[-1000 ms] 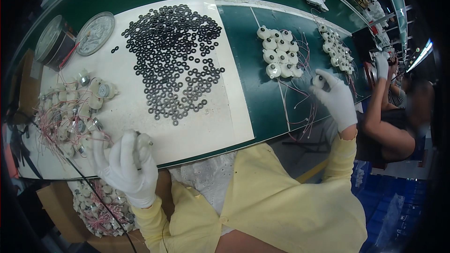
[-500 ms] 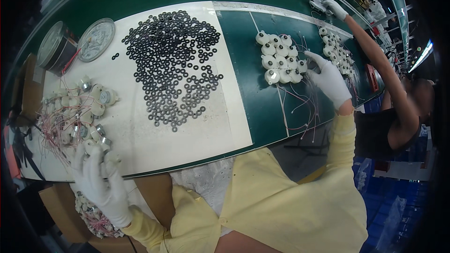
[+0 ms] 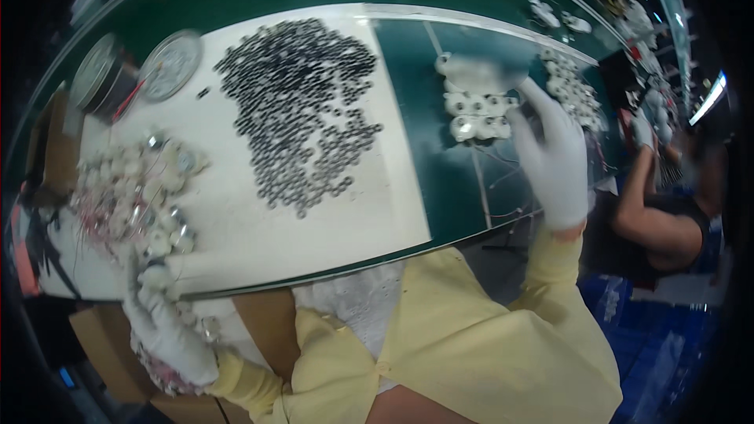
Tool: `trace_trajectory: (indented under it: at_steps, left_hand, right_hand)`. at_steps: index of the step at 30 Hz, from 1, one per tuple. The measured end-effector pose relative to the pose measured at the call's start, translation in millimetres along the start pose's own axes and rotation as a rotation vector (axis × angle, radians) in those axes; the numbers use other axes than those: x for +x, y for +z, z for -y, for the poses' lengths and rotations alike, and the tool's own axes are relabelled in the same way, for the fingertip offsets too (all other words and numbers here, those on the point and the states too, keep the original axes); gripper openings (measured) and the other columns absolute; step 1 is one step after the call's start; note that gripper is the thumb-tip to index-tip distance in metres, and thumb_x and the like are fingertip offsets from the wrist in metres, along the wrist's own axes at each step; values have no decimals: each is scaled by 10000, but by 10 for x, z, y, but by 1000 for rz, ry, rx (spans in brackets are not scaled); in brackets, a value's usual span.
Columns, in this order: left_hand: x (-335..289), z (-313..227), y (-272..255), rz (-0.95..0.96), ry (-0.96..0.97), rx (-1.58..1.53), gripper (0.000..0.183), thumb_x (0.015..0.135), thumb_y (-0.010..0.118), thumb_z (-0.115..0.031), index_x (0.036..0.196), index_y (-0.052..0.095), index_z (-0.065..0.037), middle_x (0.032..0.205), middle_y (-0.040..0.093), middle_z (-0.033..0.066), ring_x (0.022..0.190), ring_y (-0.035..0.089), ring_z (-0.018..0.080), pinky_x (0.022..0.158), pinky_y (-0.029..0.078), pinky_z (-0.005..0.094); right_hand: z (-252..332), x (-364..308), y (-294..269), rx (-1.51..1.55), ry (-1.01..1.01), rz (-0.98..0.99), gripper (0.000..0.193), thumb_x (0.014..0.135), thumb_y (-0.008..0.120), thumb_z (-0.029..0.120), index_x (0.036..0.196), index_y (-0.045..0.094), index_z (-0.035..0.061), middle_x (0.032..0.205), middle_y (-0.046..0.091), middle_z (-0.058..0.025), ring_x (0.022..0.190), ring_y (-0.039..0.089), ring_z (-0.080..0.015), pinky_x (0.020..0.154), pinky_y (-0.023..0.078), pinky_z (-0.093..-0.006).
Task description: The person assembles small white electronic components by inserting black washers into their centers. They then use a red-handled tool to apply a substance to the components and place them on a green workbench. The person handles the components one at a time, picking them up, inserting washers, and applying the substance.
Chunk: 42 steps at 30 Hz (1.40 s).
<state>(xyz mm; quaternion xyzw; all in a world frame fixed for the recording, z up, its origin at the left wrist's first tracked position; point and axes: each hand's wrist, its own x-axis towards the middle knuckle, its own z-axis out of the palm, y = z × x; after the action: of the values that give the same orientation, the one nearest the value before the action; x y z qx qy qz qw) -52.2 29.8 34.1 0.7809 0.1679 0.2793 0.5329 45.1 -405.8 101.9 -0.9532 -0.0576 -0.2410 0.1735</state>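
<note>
On the left, my left hand [image 3: 169, 338], in a white glove, is at the table's near edge with its fingers drawn around a small white motor [image 3: 157, 276]. Beside it lies a loose pile of similar motors [image 3: 133, 177] with tangled pink and white wires. My right hand [image 3: 554, 161], gloved too, reaches over the green surface. Its thumb and index finger meet a motion-blurred white and grey motor [image 3: 504, 77]. Below that, white motors [image 3: 477, 127] stand packed in rows, dark centres upward, wires trailing right. The blur hides the farthest row.
Many black rings [image 3: 298, 94] spread over a white sheet [image 3: 353, 220]. A clear tub [image 3: 102, 78] and its round lid [image 3: 171, 67] stand at the far left. More motors [image 3: 569, 86] sit farther right, near a co-worker's gloved hands [image 3: 644, 129]. A cardboard box [image 3: 106, 345] is below.
My left hand has drawn back toward the table edge, its fingers closing together. My right hand has come over the rows, where a blurred motor shows. The co-worker's arm has swung away from the far edge.
</note>
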Motion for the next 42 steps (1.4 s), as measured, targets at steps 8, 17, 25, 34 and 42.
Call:
trace_trajectory:
  at_steps: [8, 17, 25, 34, 42]
  left_hand:
    - [-229, -251, 495, 328, 82, -336, 377, 1070, 526, -80, 1426, 592, 26, 1282, 675, 111, 1091, 620, 152, 962, 490, 273]
    - [-311, -180, 623, 463, -43, -641, 412, 1101, 530, -178, 1426, 551, 75, 1182, 708, 149, 1074, 681, 193, 966, 531, 321]
    - [-283, -266, 487, 621, 63, -619, 539, 1086, 541, -288, 1480, 487, 76, 1032, 702, 156, 914, 685, 244, 841, 550, 372]
    - [104, -53, 416, -135, 532, 122, 442, 978, 649, -55, 1384, 538, 82, 1181, 691, 242, 976, 716, 329, 810, 590, 387]
    - [308, -467, 685, -92, 644, 390, 338, 1006, 609, -105, 1335, 645, -38, 1022, 759, 134, 855, 748, 252, 756, 582, 340]
  right_hand:
    - [1637, -549, 985, 853, -442, 428, 891, 823, 815, 89, 1583, 361, -13, 1333, 613, -259, 875, 678, -322, 824, 556, -390]
    - [1834, -388, 1167, 797, -637, 210, 791, 728, 836, 180, 1419, 511, -23, 1016, 674, -178, 777, 666, -379, 638, 515, -440]
    - [1761, -254, 965, 1049, -755, 279, 666, 638, 900, 202, 1218, 664, -24, 761, 609, -47, 609, 584, -262, 590, 433, -385]
    - [909, 82, 359, 2282, -375, 994, 497, 1039, 555, 382, 1380, 594, 23, 551, 551, 14, 389, 459, -95, 392, 373, -230]
    - [178, -397, 182, 1616, -166, 510, 333, 997, 646, 269, 1135, 615, -33, 822, 652, -60, 577, 558, -114, 492, 407, -244]
